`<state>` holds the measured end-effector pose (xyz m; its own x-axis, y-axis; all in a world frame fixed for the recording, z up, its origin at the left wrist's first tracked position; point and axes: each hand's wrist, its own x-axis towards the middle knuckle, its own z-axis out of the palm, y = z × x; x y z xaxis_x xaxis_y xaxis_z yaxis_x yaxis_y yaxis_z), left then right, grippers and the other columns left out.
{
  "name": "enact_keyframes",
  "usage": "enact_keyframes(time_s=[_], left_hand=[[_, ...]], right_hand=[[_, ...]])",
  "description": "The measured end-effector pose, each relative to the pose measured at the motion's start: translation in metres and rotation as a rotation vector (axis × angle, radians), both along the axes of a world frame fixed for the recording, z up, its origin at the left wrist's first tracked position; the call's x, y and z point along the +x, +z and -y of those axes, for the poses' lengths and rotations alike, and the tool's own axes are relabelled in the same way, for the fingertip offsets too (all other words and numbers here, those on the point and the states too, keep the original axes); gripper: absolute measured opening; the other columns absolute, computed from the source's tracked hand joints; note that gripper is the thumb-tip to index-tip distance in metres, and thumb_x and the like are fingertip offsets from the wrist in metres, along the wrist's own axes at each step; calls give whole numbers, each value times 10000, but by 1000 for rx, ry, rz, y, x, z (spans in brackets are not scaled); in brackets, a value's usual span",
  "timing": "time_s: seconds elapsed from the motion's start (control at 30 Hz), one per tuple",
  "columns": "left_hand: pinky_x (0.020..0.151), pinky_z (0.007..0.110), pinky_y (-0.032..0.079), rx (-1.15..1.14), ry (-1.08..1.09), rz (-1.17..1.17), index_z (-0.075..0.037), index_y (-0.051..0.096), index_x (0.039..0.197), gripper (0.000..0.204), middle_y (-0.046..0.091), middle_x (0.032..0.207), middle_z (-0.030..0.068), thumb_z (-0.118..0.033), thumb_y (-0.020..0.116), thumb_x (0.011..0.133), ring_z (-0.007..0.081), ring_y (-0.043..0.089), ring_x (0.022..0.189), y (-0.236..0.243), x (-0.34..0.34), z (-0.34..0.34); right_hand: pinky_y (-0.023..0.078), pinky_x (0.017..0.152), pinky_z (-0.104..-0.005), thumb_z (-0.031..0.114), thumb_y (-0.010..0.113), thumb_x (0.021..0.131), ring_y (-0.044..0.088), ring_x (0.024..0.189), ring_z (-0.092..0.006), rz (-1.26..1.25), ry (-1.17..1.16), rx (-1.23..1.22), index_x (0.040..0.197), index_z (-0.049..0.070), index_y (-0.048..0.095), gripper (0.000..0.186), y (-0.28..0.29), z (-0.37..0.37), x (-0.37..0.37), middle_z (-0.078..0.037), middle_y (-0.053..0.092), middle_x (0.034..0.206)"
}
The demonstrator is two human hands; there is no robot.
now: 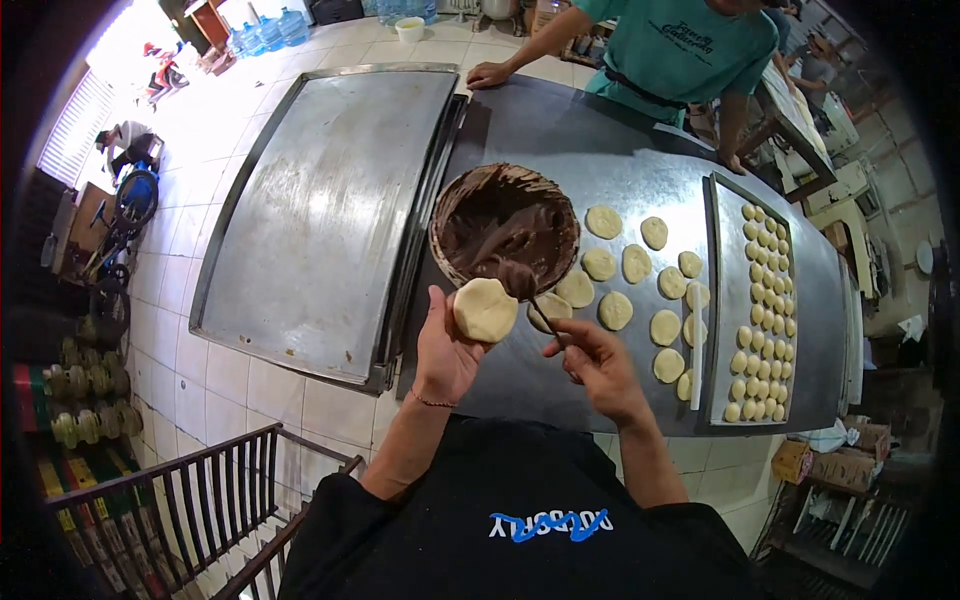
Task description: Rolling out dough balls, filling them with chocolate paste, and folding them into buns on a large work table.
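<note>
My left hand (447, 348) holds up a flat round of pale dough (486, 311), fingers beneath it and thumb at its edge. In my right hand (603, 372) is the thin handle of a spoon (546, 317). Its end is loaded with thick dark brown paste (515, 278) and lies close to the dough's right edge; whether they touch I cannot tell. Just beyond both hands stands a round bowl (568, 214) with more paste inside and smeared around its rim. Several flattened dough rounds (637, 264) lie on the metal table right of the bowl.
A tray (716, 290) of small dough balls and a white rod (697, 350) lie to the right. Large empty metal trays (330, 200) are stacked at left. Across the table, a person in a green shirt (680, 50) rests both hands on its edge. A railing (220, 490) stands lower left.
</note>
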<state>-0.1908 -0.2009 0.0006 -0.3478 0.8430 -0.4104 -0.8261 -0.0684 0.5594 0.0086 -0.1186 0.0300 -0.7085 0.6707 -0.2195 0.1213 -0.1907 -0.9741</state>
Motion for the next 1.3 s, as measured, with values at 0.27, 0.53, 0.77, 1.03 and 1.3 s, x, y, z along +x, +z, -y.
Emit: enact_keyframes(time_s=[0.27, 0.53, 0.77, 1.03, 1.3], left_hand=[[981, 413, 455, 128, -261, 144, 41, 394, 1314, 709, 503, 1287, 174, -545, 162, 989, 292, 525, 1175, 24, 48, -24], [938, 396, 485, 68, -507, -26, 20, 441, 1257, 570, 580, 1117, 153, -440, 199, 1024, 260, 584, 1049, -19, 79, -51], [1011, 503, 331, -607, -603, -1580, 17, 301, 1350, 578, 430, 1287, 247, -325, 490, 923, 412, 402, 1201, -153, 122, -73], [1017, 465, 341, -698, -707, -972, 67, 245, 1375, 774, 315, 1424, 255, -386, 590, 850, 416, 327, 1300, -197, 91, -110], [751, 334, 511, 136, -302, -910, 5, 638, 1032, 267, 655, 1040, 105, -226, 627, 899, 241, 633, 865, -76, 44, 4]], right_hand=[[500, 758, -308, -84, 486, 829, 630, 844, -259, 334, -112, 1040, 1171, 45, 637, 395, -14, 5, 62, -123, 669, 977], [451, 688, -225, -32, 474, 931, 548, 779, -87, 314, -583, 598, 1193, 10, 618, 303, -19, -15, 174, -30, 633, 915], [357, 542, -173, 34, 495, 957, 409, 631, -19, 178, -580, 406, 1260, 33, 573, 313, -38, -20, 143, -25, 617, 903], [496, 605, -278, -4, 516, 879, 642, 682, -162, 217, 123, 728, 1183, 9, 620, 322, 33, -79, -9, -123, 689, 824], [545, 676, -432, 62, 536, 778, 666, 766, -376, 841, 462, 1218, 742, -22, 672, 164, 1, -100, -119, -241, 651, 790]])
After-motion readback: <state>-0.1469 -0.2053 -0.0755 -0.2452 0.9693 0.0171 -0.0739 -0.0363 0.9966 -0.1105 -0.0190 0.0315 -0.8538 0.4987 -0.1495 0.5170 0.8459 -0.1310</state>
